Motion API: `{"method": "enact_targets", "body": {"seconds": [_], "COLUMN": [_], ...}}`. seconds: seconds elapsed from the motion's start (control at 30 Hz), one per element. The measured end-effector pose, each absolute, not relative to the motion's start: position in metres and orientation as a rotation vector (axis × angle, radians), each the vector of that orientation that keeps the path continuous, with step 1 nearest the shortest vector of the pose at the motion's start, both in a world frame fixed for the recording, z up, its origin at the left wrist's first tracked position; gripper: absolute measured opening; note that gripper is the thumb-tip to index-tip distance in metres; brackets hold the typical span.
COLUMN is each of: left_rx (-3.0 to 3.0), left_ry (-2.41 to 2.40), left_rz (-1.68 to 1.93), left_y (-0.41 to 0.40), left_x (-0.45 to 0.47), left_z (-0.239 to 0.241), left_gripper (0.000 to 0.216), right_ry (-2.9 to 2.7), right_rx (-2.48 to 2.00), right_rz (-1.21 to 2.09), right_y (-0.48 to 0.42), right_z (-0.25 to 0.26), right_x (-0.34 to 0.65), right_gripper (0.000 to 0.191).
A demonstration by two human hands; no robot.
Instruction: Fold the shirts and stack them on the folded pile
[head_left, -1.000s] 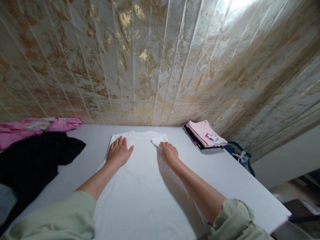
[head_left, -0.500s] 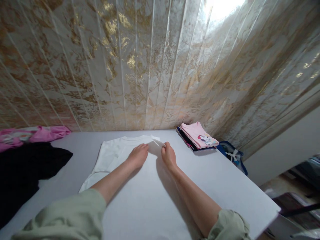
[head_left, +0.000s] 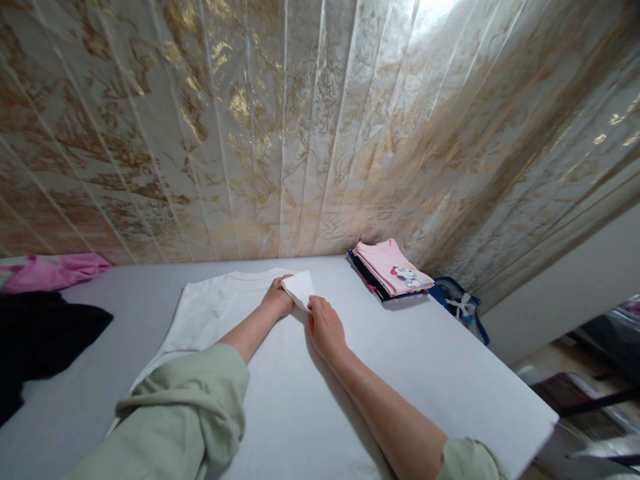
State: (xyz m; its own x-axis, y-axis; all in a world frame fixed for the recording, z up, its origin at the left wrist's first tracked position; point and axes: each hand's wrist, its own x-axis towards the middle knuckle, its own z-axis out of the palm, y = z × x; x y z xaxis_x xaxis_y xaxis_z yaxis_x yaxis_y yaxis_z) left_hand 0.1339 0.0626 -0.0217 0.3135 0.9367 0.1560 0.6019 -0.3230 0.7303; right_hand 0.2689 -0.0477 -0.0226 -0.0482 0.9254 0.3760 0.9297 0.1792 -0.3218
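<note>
A white T-shirt (head_left: 210,310) lies flat on the white table (head_left: 425,360), its neck toward the wall. My left hand (head_left: 278,301) is closed on the shirt's right sleeve (head_left: 299,288) and holds it lifted and turned inward. Just right of it, my right hand (head_left: 325,328) presses on the shirt's right edge below the sleeve, its fingers curled against the cloth. Both forearms reach out of rolled pale green sleeves.
A folded stack topped by a pink printed shirt (head_left: 393,268) sits at the far right by the wall, with a blue bag (head_left: 457,303) behind the table edge. A black garment (head_left: 40,340) and a pink one (head_left: 55,272) lie at the far left.
My left hand crossed from the shirt's left shoulder to the right sleeve and took hold of it. The sleeve now stands lifted and folded inward. My right hand slid slightly nearer.
</note>
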Motion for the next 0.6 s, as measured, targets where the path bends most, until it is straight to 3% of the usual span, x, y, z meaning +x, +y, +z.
{"method": "enact_targets", "body": {"seconds": [0.17,0.37,0.6], "left_rx": [1.829,1.588,1.551], "left_ry": [1.326,1.208,1.183], "left_rz": [0.865,0.839,0.763], "left_y": [0.081,0.107,0.099], "left_x": [0.133,0.129,0.146], "left_z": [-0.018,0.003,-0.004], "left_gripper": [0.042,0.035,0.033], "right_ry": [-2.053,-2.071,-1.994], "right_rx": [-1.689,-1.741,-1.775], "right_rz": [-0.044,-0.035,-0.022], "right_y": [-0.048,-0.054,-0.053], "right_z": [-0.023,-0.013,-0.015], "right_x": [0.269,0.264,0.264], "right_gripper": [0.054,0.041,0.053]}}
